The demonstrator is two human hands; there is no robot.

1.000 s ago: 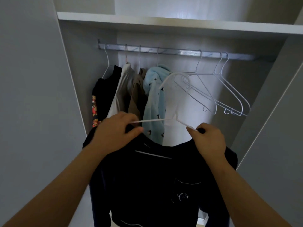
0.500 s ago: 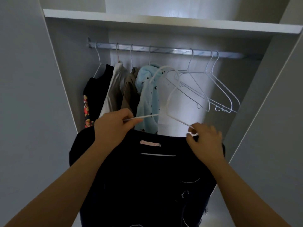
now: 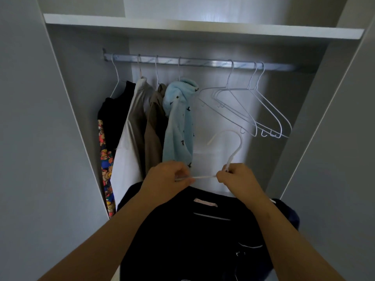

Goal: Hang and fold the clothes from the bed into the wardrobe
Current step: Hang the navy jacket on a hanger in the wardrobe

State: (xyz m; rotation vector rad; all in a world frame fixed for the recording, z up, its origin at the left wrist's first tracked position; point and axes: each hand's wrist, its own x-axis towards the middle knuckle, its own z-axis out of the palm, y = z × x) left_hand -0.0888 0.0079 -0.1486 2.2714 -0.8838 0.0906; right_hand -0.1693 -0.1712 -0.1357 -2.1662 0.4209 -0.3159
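Under the shelf [image 3: 203,27] runs the rail [image 3: 203,62]. Four garments [image 3: 154,118] hang at its left end, three empty hangers [image 3: 253,110] to their right. In front, lower down, the left hand [image 3: 168,179] and right hand [image 3: 238,180] grip a loose hanger [image 3: 235,153], a top [image 3: 192,240] hanging beneath it.

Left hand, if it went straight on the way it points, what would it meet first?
Probably the hem of the light-blue garment hanging just beyond the left hand, which grips the white hanger; depth is unclear.

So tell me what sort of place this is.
An open wardrobe, likely in a bedroom: a metal rail carries hung clothes and empty wire hangers under a shelf.
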